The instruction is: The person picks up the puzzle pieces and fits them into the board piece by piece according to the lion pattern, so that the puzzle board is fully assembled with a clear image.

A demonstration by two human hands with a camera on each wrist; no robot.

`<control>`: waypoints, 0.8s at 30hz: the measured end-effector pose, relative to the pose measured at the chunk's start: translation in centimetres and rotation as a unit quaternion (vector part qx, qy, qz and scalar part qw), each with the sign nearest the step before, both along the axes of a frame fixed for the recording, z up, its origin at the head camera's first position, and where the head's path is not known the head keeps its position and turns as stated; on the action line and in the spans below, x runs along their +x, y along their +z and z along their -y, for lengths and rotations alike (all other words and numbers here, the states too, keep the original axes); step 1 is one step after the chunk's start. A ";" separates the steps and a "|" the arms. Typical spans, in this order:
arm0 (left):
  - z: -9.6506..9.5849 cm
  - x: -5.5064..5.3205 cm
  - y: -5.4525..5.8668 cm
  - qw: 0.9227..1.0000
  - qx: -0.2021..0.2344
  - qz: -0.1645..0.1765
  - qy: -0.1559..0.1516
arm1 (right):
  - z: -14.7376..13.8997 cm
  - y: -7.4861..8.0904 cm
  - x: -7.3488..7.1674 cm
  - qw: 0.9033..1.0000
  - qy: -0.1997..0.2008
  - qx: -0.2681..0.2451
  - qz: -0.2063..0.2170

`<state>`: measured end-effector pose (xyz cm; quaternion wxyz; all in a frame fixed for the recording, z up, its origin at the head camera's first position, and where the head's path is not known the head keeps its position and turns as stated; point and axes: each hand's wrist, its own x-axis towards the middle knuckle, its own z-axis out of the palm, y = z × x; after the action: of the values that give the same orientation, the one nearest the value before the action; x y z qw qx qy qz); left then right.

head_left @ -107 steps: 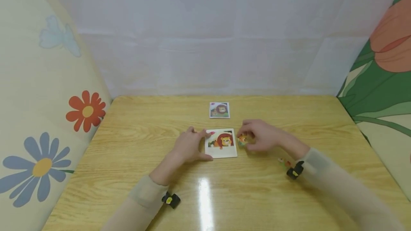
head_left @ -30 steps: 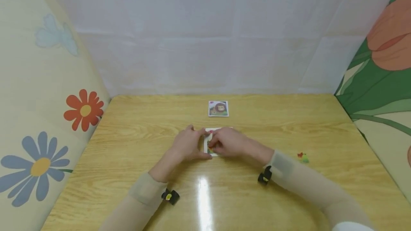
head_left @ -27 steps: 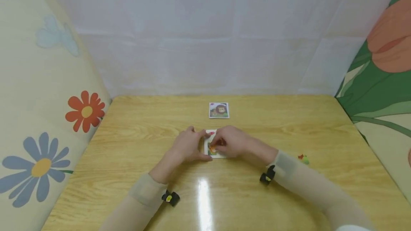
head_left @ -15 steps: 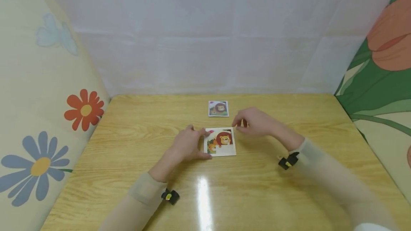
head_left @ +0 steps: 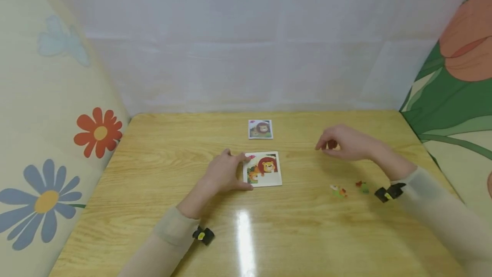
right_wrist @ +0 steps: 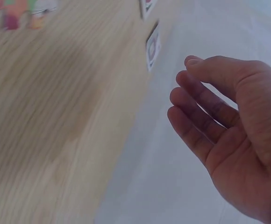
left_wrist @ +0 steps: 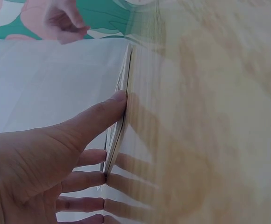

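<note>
A white square jigsaw board (head_left: 272, 181) with a lion picture lies mid-table; its lower right part is bare white. My left hand (head_left: 226, 172) holds the board by its left side, thumb at the near corner and a finger at the far corner. The left wrist view shows that thumb (left_wrist: 100, 116) against the board's edge (left_wrist: 121, 109). My right hand (head_left: 347, 142) hovers to the right of the board, fingers loosely bent around nothing. Below it lie two loose jigsaw pieces, an orange-and-green piece (head_left: 339, 191) and a red-and-green piece (head_left: 361, 187).
Behind the board lies a small lion picture card (head_left: 260, 129). The wooden table (head_left: 173, 140) backs onto a white cloth (head_left: 230, 72), with flower-printed panels at both sides. A light glare streaks the table's front.
My right hand set an orange piece into the board's lower left, then drew back to the right and now hovers above the loose pieces. My left hand stays at the board.
</note>
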<state>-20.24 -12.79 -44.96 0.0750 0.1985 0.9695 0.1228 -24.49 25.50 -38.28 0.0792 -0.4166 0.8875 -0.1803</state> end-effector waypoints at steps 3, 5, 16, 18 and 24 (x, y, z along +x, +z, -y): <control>0.1 0.1 0.0 1.000 0.002 0.000 -0.001 | -1.0 -0.1 0.7 1.000 -0.004 0.012 0.007; 0.1 0.1 0.1 1.000 0.004 0.000 -0.004 | -1.7 -0.2 1.2 1.000 -0.008 0.020 0.010; 0.2 0.2 0.0 1.000 -0.001 -0.004 -0.004 | -3.4 -1.3 3.6 0.995 -0.070 0.070 0.008; 0.2 0.2 -0.1 1.000 -0.002 -0.005 -0.004 | -3.5 -1.6 4.3 0.994 -0.086 0.065 0.010; 0.2 0.2 0.0 1.000 -0.002 -0.006 -0.009 | -3.5 -2.6 6.1 0.991 -0.112 0.065 0.038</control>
<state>-20.07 -12.95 -45.00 0.0711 0.2081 0.9683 0.1188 -18.39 29.03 -40.92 0.1188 -0.3013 0.9348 -0.1460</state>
